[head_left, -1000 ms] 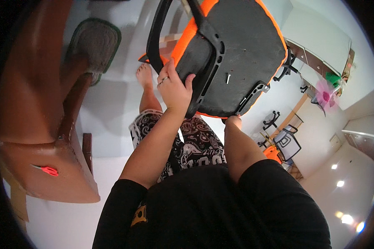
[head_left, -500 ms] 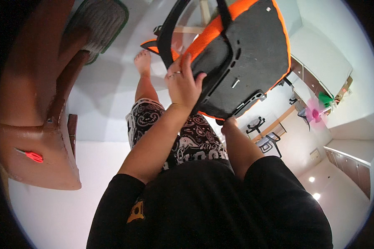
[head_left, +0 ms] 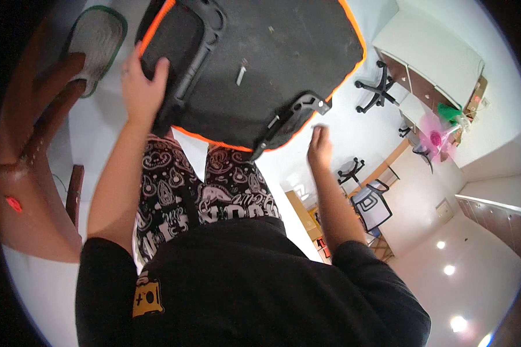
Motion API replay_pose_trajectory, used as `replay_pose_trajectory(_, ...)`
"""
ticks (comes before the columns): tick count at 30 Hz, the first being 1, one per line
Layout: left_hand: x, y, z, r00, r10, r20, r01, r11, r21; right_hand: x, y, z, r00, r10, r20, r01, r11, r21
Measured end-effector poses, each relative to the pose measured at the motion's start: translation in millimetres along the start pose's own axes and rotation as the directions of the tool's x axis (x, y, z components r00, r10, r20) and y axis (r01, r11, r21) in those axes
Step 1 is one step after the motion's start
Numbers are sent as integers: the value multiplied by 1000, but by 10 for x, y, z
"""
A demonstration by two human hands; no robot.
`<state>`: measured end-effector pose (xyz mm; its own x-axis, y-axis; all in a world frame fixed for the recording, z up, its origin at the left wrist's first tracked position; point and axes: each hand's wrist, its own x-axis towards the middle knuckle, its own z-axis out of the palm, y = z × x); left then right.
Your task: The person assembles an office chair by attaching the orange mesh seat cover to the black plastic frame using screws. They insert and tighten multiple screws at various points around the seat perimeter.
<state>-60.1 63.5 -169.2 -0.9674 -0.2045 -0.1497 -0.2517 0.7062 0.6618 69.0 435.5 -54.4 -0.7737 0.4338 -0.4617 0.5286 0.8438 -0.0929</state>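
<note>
A black chair seat (head_left: 278, 63) with orange edging stands before me, its underside turned toward me. Black plastic brackets run along two of its sides, one bracket (head_left: 194, 69) near my left hand and another (head_left: 292, 115) at the lower right. A small pale piece, perhaps a bolt (head_left: 241, 75), shows on the panel. My left hand (head_left: 142, 89) grips the seat's left edge, thumb on the near face and fingers partly hidden. Apart from the seat, to the right of the lower bracket, my right hand (head_left: 320, 149) is closed; whatever its fingertips pinch is too small to make out.
Brown furniture (head_left: 46, 214) stands on the left, with something red-handled (head_left: 14, 204) lying on it. Beyond it is a grey pad with a green rim (head_left: 98, 43). Desks (head_left: 428, 52), a wheeled chair base (head_left: 379, 89) and another chair (head_left: 371, 205) are on the right.
The seat has shifted left and turned, showing more of its underside. My left hand moved left with it. My right hand has come away from the seat's lower edge and out to the right.
</note>
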Motion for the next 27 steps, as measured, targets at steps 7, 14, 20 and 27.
replay_pose_trajectory(7,387,-703,-398,1000,20,-7,-19,996,91,699,-305,-98,788,-606,-108,605,795,-42)
replay_pose_trajectory(14,556,-851,-579,997,-72,-13,72,995,62,852,-495,66,685,-721,-104,723,690,-20)
replay_pose_trajectory(20,601,-543,-776,979,-67,193,89,991,-103,784,-535,139,771,-619,-152,634,770,79)
replay_pose_trajectory(27,704,-769,-843,988,25,151,-27,1000,10,848,-652,170,757,-632,-169,650,754,93)
